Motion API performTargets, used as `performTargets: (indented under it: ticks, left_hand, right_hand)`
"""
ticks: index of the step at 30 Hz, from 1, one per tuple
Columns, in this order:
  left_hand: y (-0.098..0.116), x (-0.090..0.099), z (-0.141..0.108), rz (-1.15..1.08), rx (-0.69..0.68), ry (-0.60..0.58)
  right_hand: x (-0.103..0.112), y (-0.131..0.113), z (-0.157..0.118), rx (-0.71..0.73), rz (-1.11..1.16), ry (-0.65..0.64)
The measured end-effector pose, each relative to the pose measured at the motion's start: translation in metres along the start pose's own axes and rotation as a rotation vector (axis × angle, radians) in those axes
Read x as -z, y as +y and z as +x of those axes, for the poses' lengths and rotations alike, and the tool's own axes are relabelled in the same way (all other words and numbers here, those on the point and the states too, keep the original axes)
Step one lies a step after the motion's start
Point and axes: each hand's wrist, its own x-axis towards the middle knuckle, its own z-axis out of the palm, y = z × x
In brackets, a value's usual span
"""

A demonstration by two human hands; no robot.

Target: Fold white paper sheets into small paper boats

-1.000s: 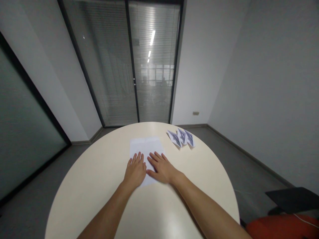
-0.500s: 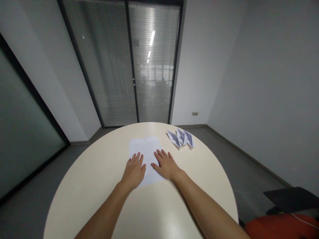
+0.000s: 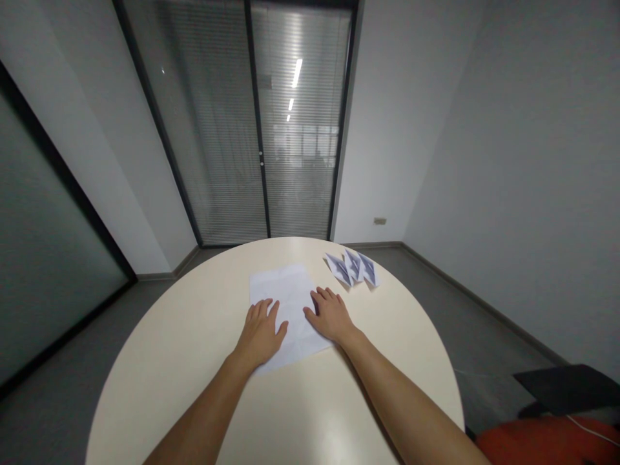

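Observation:
A white sheet of paper (image 3: 285,290) lies flat on the round cream table (image 3: 179,336). My left hand (image 3: 259,332) rests on the sheet's left side, fingers apart and thumb spread toward the middle. On the right edge of the sheet lies my right hand (image 3: 330,314), open, its thumb pointing left and its fingers slightly bent. Neither hand grips anything. Beyond my right hand, three folded paper pieces (image 3: 354,266), white and bluish, stand side by side near the table's far right edge.
Past the table's far edge is a glass partition with blinds (image 3: 217,129). At the lower right, off the table, are a red chair seat (image 3: 537,442) and a black flat part (image 3: 571,387). Grey walls rise on both sides.
My right hand has slid a little to the right, and its fingers are more bent. My left thumb is spread wider. More of the sheet's near part shows between the hands.

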Motion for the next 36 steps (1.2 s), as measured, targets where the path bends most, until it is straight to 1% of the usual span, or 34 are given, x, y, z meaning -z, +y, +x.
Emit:
performTargets:
  ticks: [2, 5, 7, 9, 12, 14, 20, 28, 36]
  left_hand:
    - [0.0, -0.001, -0.001, 0.01, 0.004, -0.043]
    - [0.0, 0.0, -0.002, 0.024, -0.01, -0.094]
    - [0.001, 0.001, -0.003, 0.025, -0.027, -0.103]
    - [0.002, 0.003, -0.003, 0.017, -0.044, -0.101]
    - [0.002, 0.004, -0.003, -0.008, -0.065, -0.072]
    - [0.002, 0.004, -0.003, -0.026, -0.076, -0.043]
    - [0.003, 0.006, -0.003, -0.058, -0.11, 0.01]
    - [0.004, 0.01, -0.002, -0.079, -0.138, 0.051]
    - [0.008, 0.017, 0.0, -0.069, -0.148, 0.088]
  right_hand:
    - [0.001, -0.001, 0.0, 0.018, 0.011, -0.003]
    - [0.004, -0.002, 0.0, 0.057, 0.009, 0.026]
    - [0.005, -0.003, 0.0, 0.091, 0.016, 0.04]
    - [0.006, -0.004, -0.001, 0.125, 0.041, 0.009]
    - [0.006, -0.003, -0.001, 0.165, 0.082, -0.056]
    - [0.006, -0.002, -0.001, 0.17, 0.103, -0.068]
    - [0.005, 0.001, 0.001, 0.169, 0.12, -0.034]
    - [0.013, -0.001, 0.0, 0.24, 0.095, -0.024]
    - [0.01, -0.001, 0.0, 0.279, 0.119, 0.014]
